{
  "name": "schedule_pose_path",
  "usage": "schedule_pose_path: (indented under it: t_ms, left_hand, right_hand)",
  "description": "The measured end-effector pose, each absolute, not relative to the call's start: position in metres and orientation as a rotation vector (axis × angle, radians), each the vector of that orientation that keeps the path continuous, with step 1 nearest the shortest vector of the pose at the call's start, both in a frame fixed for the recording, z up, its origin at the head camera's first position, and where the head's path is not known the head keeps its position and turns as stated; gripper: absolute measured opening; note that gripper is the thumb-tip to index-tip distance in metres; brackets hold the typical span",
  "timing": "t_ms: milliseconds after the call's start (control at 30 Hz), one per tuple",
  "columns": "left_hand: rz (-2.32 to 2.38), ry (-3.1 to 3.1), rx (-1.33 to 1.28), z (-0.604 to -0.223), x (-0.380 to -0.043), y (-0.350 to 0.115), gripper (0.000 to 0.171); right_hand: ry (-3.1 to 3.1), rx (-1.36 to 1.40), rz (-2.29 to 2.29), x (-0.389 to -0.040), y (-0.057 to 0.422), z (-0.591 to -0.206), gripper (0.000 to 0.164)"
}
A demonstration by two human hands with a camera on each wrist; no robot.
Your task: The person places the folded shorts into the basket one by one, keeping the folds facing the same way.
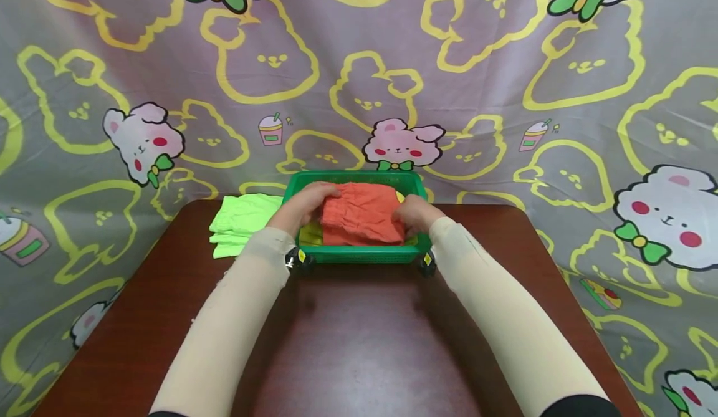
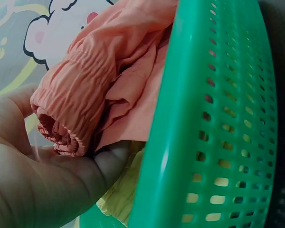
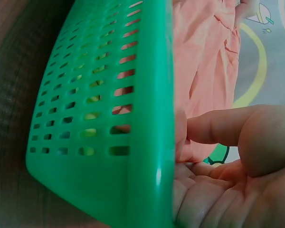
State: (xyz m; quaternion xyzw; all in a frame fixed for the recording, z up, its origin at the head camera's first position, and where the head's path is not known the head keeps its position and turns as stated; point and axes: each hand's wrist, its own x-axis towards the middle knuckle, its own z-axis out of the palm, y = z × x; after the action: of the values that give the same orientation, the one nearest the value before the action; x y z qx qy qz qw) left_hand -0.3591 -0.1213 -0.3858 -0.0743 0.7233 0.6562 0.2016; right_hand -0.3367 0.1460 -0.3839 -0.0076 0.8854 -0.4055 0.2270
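Note:
A folded orange elastic-waist garment (image 1: 359, 214) lies within the rim of a green plastic basket (image 1: 364, 255), over yellow cloth (image 1: 311, 235). My left hand (image 1: 305, 206) grips the garment's left end. In the left wrist view, the rolled gathered band (image 2: 69, 107) sits between that hand's thumb and fingers. At the opposite end, my right hand (image 1: 417, 214) pinches the orange fabric (image 3: 204, 71) between thumb and fingers, just inside the basket wall (image 3: 85, 95). Some of the fingers are hidden behind the cloth and rim.
A stack of folded lime-green clothes (image 1: 241, 220) lies on the brown table (image 1: 359, 342), left of the basket. Behind the table hangs a grey curtain (image 1: 359, 62) with cartoon prints, close to the basket's back edge.

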Motion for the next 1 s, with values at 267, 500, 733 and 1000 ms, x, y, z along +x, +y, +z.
schedule_pose_path:
  t_ms: [267,500,733,1000]
  left_hand:
    - [1.763,2.072,-0.199,-0.386,-0.354,-0.122,0.038]
    - [1.693,2.177,-0.16,-0.39,-0.352,-0.121,0.049]
    - [1.646,2.227,-0.157,-0.391,-0.35,-0.123,0.046]
    - [1.613,2.291,-0.121,-0.388,-0.346,-0.118,0.042]
  right_hand:
    - [2.568,-0.013,-0.935,-0.334,0.137,-0.385,0.008]
    - [2.723,-0.038,-0.642,-0.339,0.126,-0.389,0.014]
    - [2.774,-0.038,-0.565,-0.338,0.122,-0.39,0.013]
    - [2.889,-0.158,-0.512,-0.33,0.122,-0.392,0.013]
